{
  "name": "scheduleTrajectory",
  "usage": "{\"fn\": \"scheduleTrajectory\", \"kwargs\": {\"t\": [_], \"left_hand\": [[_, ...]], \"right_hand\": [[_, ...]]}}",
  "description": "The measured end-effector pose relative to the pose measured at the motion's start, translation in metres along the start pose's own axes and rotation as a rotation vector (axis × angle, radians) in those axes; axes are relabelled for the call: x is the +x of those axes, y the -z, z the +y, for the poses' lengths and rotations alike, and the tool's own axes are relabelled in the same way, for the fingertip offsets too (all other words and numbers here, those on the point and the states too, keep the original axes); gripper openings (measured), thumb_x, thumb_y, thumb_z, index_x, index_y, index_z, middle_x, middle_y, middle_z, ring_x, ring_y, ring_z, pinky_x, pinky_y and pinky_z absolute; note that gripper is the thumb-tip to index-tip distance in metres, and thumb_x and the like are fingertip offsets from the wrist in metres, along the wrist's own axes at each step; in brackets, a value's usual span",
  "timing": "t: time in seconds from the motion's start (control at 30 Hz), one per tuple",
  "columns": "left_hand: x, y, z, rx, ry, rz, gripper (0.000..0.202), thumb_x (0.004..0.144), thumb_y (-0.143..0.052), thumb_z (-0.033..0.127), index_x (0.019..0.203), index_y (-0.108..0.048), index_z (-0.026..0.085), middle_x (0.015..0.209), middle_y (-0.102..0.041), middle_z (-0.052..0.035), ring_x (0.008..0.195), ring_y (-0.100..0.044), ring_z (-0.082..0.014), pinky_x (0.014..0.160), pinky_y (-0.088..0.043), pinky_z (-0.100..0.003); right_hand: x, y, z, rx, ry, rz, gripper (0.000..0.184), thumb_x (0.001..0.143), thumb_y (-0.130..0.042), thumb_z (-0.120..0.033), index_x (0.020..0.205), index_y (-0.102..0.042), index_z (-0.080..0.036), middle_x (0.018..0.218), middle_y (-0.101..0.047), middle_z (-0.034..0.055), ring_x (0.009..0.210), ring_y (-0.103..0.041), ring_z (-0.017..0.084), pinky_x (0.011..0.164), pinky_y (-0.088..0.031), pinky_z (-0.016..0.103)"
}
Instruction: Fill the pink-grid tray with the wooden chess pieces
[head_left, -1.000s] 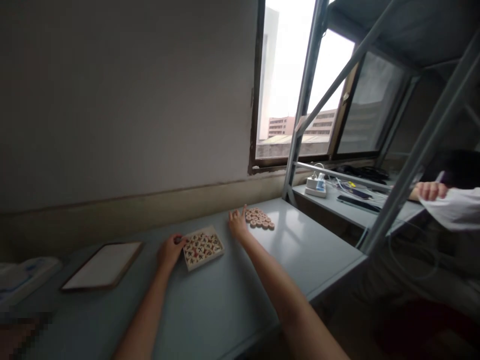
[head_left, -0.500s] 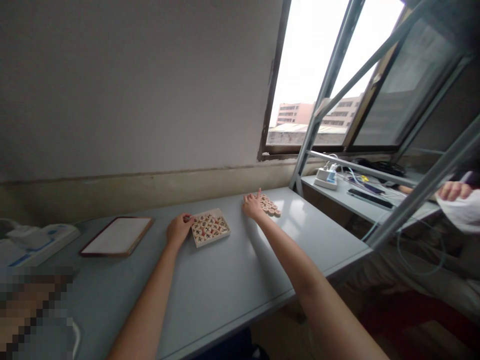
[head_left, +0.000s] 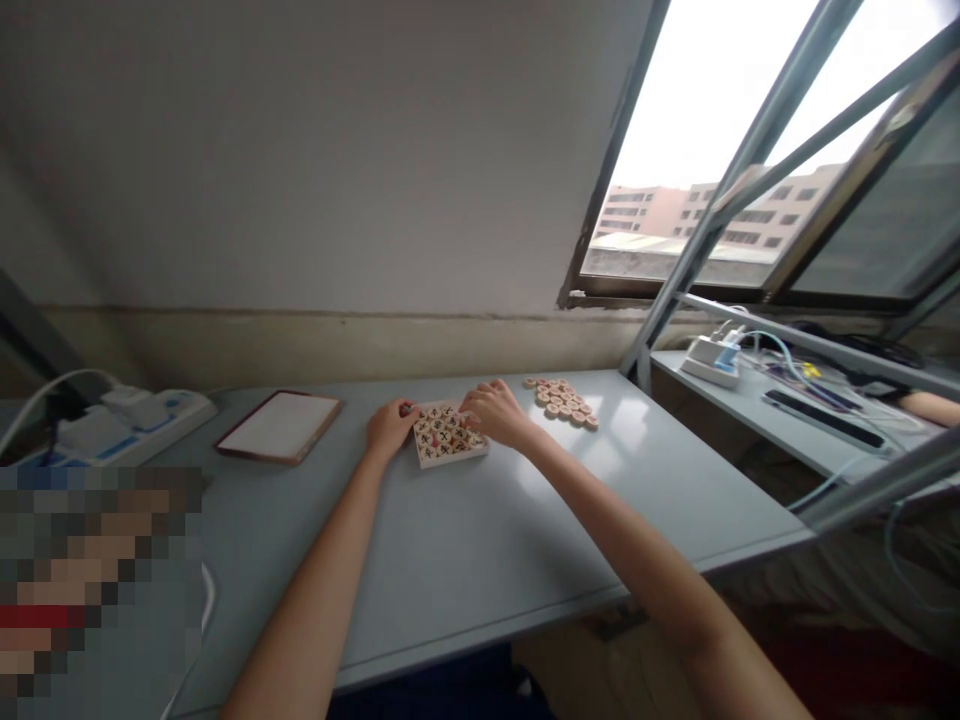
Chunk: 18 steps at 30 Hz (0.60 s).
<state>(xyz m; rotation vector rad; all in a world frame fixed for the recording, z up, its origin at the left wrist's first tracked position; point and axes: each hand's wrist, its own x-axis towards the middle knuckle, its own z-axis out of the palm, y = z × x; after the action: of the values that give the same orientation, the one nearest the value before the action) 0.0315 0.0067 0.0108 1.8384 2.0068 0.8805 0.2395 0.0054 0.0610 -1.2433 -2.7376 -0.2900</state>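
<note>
On the smooth grey table [head_left: 450, 560], between the two hands, stood a shallow, pale, open box [head_left: 454, 462] containing round cream-coloured pieces [head_left: 445, 438] with dark characters. The person's left hand [head_left: 388, 430] was at its left back corner, the fingers curved and narrow; whether they gripped the rim, I could not tell. The right hand [head_left: 498, 414] was over the right back part of the box, its fingers bent; whether they held a piece, I could not tell. To the right, a flat group of round pale discs [head_left: 564, 402] lay close together. To the left lay a flat white panel with brown edges [head_left: 281, 427].
</note>
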Motion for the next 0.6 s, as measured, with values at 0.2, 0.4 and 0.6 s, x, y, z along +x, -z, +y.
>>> {"fn": "scheduleTrajectory", "kwargs": {"t": [0.2, 0.4, 0.6], "left_hand": [[0.000, 0.001, 0.001, 0.003, 0.011, -0.009, 0.029, 0.075, -0.047, 0.040, 0.088, -0.062, 0.019, 0.082, -0.065, -0.0033, 0.073, -0.056, -0.0150, 0.057, -0.033, -0.021], [0.000, 0.001, 0.000, 0.014, 0.015, -0.008, 0.029, 0.075, -0.046, 0.041, 0.087, -0.063, 0.020, 0.080, -0.065, -0.0031, 0.073, -0.057, -0.0153, 0.056, -0.033, -0.021], [0.001, 0.000, -0.001, 0.028, 0.002, -0.021, 0.030, 0.074, -0.045, 0.042, 0.088, -0.062, 0.022, 0.084, -0.065, -0.0022, 0.075, -0.057, -0.0145, 0.056, -0.034, -0.021]], "right_hand": [[0.003, -0.011, -0.011, -0.043, -0.135, -0.031, 0.033, 0.086, -0.038, -0.036, 0.081, -0.064, -0.016, 0.093, -0.059, 0.0105, 0.090, -0.043, 0.021, 0.076, -0.022, 0.032], [-0.001, -0.017, -0.004, 0.073, -0.221, 0.063, 0.031, 0.085, -0.038, -0.042, 0.091, -0.060, -0.021, 0.087, -0.062, 0.0054, 0.082, -0.049, 0.017, 0.073, -0.022, 0.030], [-0.007, -0.018, 0.012, 0.168, -0.381, 0.368, 0.021, 0.081, -0.045, -0.036, 0.092, -0.058, -0.024, 0.085, -0.062, 0.0012, 0.080, -0.051, 0.015, 0.079, -0.022, 0.030]]}}
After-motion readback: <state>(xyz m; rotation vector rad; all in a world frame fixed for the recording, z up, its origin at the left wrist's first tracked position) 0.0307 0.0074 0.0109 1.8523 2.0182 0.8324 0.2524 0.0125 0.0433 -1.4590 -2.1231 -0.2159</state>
